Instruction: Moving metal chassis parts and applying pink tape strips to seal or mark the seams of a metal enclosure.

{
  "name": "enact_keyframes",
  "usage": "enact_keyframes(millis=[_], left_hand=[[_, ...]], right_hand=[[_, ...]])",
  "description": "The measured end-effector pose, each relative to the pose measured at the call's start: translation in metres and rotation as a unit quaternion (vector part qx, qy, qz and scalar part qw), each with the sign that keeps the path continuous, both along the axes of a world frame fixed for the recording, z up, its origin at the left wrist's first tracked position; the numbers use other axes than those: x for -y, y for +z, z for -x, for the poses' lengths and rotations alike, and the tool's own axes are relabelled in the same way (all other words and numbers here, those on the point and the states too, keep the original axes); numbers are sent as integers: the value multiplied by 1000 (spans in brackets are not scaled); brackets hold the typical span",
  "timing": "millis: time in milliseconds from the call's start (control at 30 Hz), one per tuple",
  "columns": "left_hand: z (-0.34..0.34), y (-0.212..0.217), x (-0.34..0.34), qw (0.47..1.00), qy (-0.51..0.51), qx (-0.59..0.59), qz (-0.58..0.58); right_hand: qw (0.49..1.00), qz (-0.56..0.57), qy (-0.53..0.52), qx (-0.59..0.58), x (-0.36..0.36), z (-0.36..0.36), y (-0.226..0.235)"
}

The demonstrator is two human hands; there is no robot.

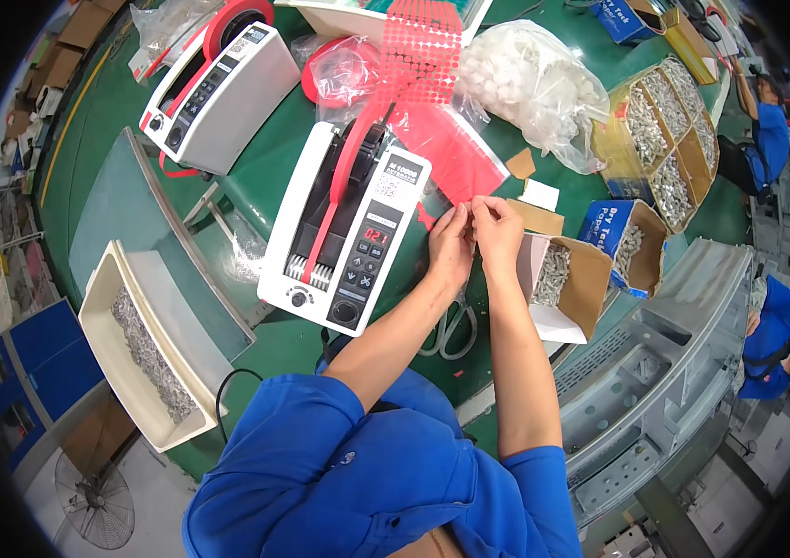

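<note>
Red tape piece (465, 206) pinched between both hands' fingertips (469, 216)

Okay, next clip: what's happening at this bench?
A person in blue sleeves stands at a green table with both hands together just right of a white tape dispenser threaded with red tape. The left hand and right hand pinch something small between their fingertips; it is too small to identify. Open boxes of small metal parts sit just to the right, and scissors lie under the forearms.
</note>
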State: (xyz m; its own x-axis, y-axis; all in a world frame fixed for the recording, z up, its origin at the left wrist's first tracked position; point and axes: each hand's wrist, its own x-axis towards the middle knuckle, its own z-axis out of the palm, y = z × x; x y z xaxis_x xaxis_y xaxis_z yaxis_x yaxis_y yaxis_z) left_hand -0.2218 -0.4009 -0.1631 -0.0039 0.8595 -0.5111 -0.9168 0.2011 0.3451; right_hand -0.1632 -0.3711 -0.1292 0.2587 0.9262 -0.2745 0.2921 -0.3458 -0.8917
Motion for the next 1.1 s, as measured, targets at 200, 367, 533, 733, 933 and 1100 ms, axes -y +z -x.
enact_keyframes(millis=[200, 367, 533, 733, 933, 1100], left_hand=[[-3, 5, 1, 998, 41, 9, 38], [-4, 7, 1, 997, 41, -2, 73], [-1, 14, 0, 996, 12, -42, 82], [-1, 1, 3, 997, 2, -45, 64], [-4, 1, -3, 999, 32, -33, 16], [2, -19, -3, 999, 10, 13, -39]], right_hand=[[994, 21, -61, -90, 5, -1, -5], [993, 0, -89, -73, 8, -1, 9], [918, -287, 164, 220, 31, 4, 35], [844, -313, 345, 266, 41, -2, 55], [976, -157, 86, 122, 13, -3, 31], [971, -166, 67, 156, 2, 1, 9]])
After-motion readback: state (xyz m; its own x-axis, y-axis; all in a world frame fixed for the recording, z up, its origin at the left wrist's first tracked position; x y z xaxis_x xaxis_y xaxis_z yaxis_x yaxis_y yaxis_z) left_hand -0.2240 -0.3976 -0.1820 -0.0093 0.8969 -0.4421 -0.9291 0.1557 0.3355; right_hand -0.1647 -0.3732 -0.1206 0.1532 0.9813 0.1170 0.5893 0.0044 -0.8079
